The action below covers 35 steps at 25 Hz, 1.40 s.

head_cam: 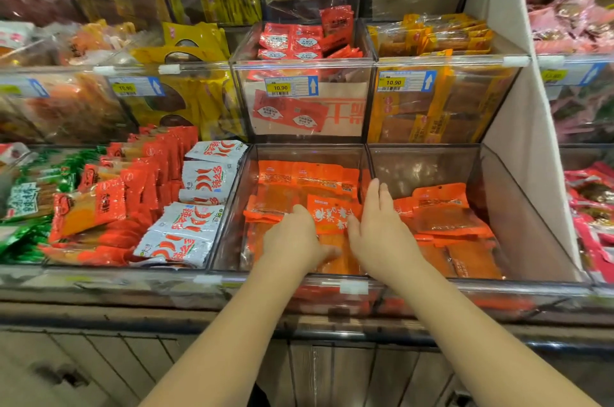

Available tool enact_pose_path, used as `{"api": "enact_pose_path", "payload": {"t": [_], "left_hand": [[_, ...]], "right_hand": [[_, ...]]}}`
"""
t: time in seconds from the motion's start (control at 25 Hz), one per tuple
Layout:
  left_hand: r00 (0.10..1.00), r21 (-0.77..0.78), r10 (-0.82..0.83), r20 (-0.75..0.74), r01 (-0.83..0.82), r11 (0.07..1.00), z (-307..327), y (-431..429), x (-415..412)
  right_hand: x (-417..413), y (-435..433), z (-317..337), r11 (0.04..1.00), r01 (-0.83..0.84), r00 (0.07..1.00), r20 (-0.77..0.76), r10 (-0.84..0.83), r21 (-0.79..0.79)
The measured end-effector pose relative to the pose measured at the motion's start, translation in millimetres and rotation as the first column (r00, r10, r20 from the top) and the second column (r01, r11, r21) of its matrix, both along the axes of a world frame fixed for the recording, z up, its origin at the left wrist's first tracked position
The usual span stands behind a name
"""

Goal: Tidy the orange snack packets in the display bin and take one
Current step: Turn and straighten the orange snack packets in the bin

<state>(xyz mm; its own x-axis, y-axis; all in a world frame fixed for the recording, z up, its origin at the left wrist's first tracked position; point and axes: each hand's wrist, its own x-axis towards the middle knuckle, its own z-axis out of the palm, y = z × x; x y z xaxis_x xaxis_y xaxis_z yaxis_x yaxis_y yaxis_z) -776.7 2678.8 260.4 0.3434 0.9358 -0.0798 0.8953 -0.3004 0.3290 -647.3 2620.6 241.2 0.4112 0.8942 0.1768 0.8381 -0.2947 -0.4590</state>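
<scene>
Several orange snack packets [309, 180] lie in a clear display bin [229, 207] at the front of the shelf. One orange packet with white lettering [332, 212] stands between my two hands. My left hand [294, 240] lies on the packets to its left with fingers curled down onto the pile. My right hand [378, 230] rests against that packet's right side, fingers straight and pointing away from me, along the divider. More orange packets [445, 217] fill the neighbouring bin on the right.
Left of the bin sit white chilli-print packets [196, 220] and red packets [133, 194]. Above are clear bins of red sachets [299, 41] and yellow packets [432, 37] with 10.90 price tags. A white partition [518, 127] walls the right side.
</scene>
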Motion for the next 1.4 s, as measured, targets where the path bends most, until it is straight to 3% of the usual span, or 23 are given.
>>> {"api": "enact_pose_path", "payload": {"t": [0.24,0.36,0.48,0.56,0.68,0.88,1.08,1.4], "left_hand": [[0.978,-0.114,-0.037,0.205,0.062,0.992,-6,12,-1],[0.919,-0.024,-0.047,0.392,0.061,0.998,-1,12,-13],[0.78,0.093,-0.088,0.62,0.039,0.995,3,7,-29],[0.608,0.017,-0.052,0.792,0.064,0.998,4,4,-33],[0.396,-0.084,0.02,0.918,0.144,0.986,2,-1,-33],[0.282,-0.08,0.014,0.959,0.225,0.971,-1,-1,-34],[0.416,-0.019,-0.097,0.904,0.266,0.964,-9,1,-35],[0.332,0.016,-0.086,0.939,0.21,0.978,-11,0,-37]], "right_hand": [[1,2,-4,1.0,0.006,0.999,0.043,-0.007,0.029],[9,1,-5,0.995,-0.013,0.997,-0.074,0.02,0.095],[17,-7,4,0.924,-0.002,0.986,-0.154,0.066,0.383],[17,-13,13,0.857,-0.057,0.971,-0.173,0.168,0.512],[10,-18,19,0.877,-0.144,0.873,-0.359,0.33,0.457],[18,-15,11,0.856,-0.103,0.754,-0.521,0.399,0.506],[22,-14,10,0.844,-0.065,0.693,-0.584,0.422,0.533],[20,-19,15,0.864,-0.16,0.694,-0.567,0.443,0.478]]}}
